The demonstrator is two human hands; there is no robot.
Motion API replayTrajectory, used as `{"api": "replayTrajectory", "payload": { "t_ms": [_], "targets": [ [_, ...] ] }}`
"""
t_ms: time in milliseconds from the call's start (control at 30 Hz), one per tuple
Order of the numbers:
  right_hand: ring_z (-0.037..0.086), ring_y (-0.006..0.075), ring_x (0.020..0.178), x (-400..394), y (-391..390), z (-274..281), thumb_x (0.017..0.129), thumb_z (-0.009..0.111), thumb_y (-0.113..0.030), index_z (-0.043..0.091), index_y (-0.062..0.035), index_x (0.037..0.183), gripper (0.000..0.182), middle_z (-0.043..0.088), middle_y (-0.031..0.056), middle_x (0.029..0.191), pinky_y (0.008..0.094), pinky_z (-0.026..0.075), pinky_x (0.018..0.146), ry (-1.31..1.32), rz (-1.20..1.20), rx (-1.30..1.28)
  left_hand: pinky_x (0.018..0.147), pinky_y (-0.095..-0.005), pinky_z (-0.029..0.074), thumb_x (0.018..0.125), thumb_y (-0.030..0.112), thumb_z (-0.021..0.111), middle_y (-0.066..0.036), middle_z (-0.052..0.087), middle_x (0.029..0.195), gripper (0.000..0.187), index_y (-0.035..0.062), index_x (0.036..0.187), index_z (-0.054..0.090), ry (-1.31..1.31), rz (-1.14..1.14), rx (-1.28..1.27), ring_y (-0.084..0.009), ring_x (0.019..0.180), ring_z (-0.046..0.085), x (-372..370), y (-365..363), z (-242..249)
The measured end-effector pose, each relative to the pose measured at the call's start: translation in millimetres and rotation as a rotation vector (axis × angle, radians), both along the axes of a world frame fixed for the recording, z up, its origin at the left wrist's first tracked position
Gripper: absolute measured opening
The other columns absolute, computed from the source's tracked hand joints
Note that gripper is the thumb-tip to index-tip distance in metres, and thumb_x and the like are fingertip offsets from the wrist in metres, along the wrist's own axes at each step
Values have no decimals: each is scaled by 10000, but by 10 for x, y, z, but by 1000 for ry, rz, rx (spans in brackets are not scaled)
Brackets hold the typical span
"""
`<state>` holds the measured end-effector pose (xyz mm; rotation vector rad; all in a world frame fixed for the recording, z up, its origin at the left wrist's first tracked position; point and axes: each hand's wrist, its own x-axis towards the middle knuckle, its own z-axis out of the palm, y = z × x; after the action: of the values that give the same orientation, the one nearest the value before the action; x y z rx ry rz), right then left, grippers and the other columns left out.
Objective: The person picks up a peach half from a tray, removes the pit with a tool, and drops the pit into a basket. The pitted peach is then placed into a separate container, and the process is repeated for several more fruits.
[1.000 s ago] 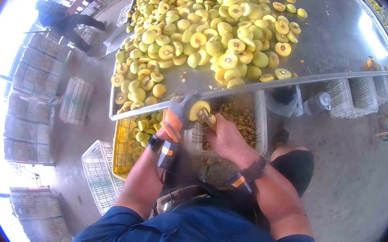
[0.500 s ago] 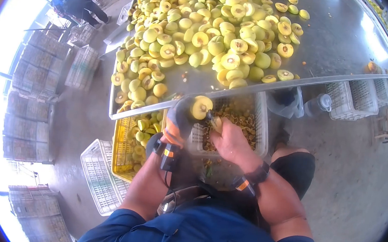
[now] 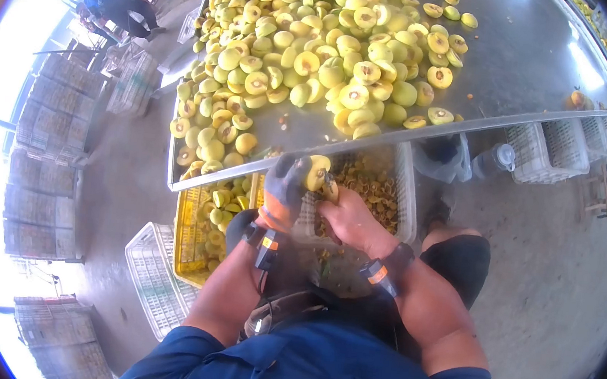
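My left hand [image 3: 282, 191], in a dark glove with an orange cuff, is closed around a yellow peach half [image 3: 317, 172] just off the table's front edge. My bare right hand [image 3: 354, 221] grips a small pitting tool [image 3: 330, 188] with a yellowish handle. Its working end is at the fruit; the exact contact is hidden. Below both hands stands a white crate [image 3: 409, 193] holding brown pits and scraps. Many peach halves [image 3: 306, 62] are heaped on the metal table [image 3: 508, 70], several with the pit showing.
A yellow crate [image 3: 186, 233] with peach pieces stands left of my legs, beside a white crate [image 3: 151, 262]. Stacked crates [image 3: 40, 199] line the left side. More white crates [image 3: 548, 152] and a clear plastic jug [image 3: 495, 159] sit under the table at right. Another person [image 3: 116, 0] bends far left.
The peach half has turned, so its cut face shows more narrowly. My right hand has shifted slightly left, bringing the tool closer against the fruit. The whole view has moved a little.
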<state>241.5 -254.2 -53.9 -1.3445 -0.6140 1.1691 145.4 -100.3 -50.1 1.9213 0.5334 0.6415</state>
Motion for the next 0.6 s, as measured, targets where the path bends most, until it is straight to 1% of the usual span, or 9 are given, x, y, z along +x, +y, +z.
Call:
{"api": "replayTrajectory", "payload": {
  "t_ms": [33, 100, 167, 267, 300, 333, 400, 467, 600],
  "targets": [
    [578, 178, 489, 8, -1, -6, 973, 593, -127, 628, 28, 1019, 165, 618, 84, 667, 360, 450, 496, 97, 14, -7, 839, -328, 573, 991, 88, 675, -111, 722, 1094, 211, -23, 1168, 696, 23, 2, 34, -223, 953, 703, -11, 9, 10],
    [586, 182, 495, -42, 88, -294, 973, 597, -124, 635, 31, 1029, 169, 625, 82, 674, 362, 451, 489, -145, -104, 184, 855, -345, 590, 987, 46, 675, -133, 732, 1117, 201, -32, 1172, 694, -41, 11, -225, -254, 959, 721, -15, 15, -5],
    [624, 216, 561, -36, 95, -204, 972, 603, -121, 645, 32, 1061, 182, 653, 103, 716, 380, 481, 542, -220, -114, 173, 850, -334, 590, 1052, 106, 635, -115, 734, 1121, 203, -35, 1190, 684, -222, 26, -816, -220, 969, 716, 3, 2, -76],
    [705, 369, 798, 10, 17, -136, 972, 592, -120, 651, 37, 1146, 242, 716, 207, 888, 456, 549, 750, -338, -94, 45, 851, -315, 585, 1077, 193, 627, -97, 734, 1117, 278, -36, 1229, 670, -117, -60, -585, -187, 986, 706, -38, 47, -88],
    [719, 457, 909, -45, 41, -285, 973, 573, -121, 642, 41, 1178, 271, 730, 266, 983, 499, 556, 845, -556, -171, 144, 848, -330, 572, 1053, 184, 654, -102, 737, 1113, 278, -24, 1236, 685, -106, -34, -546, -184, 982, 690, -24, 59, -140],
    [708, 487, 1011, -77, 90, -381, 969, 591, -139, 609, 31, 1256, 333, 725, 293, 1042, 511, 556, 894, -428, -165, -29, 844, -344, 559, 1030, 175, 680, -106, 739, 1108, 284, -12, 1243, 699, -95, -6, -508, -181, 977, 674, -13, 69, -193],
    [718, 478, 1007, -64, 131, -440, 967, 608, -159, 606, 37, 1252, 346, 725, 306, 1035, 501, 568, 883, -576, -156, 13, 861, -343, 542, 1009, 213, 710, -117, 743, 1120, 333, -8, 1258, 709, -63, 46, -479, -172, 982, 658, 2, 42, -189],
    [722, 471, 998, -29, 104, -357, 965, 616, -170, 615, 34, 1233, 337, 731, 288, 1021, 502, 564, 872, -518, -99, 45, 884, -321, 539, 1016, 257, 702, -123, 746, 1142, 375, -21, 1267, 701, -47, 58, -460, -163, 995, 663, -3, 39, -176],
    [715, 417, 901, -1, 70, -43, 983, 552, -135, 661, 14, 1129, 235, 734, 222, 935, 479, 556, 808, -182, 61, -132, 898, -317, 548, 1032, 241, 666, -125, 746, 1162, 365, -29, 1277, 686, -126, -47, -692, -166, 1013, 679, -9, 19, 44]
  ]
}}
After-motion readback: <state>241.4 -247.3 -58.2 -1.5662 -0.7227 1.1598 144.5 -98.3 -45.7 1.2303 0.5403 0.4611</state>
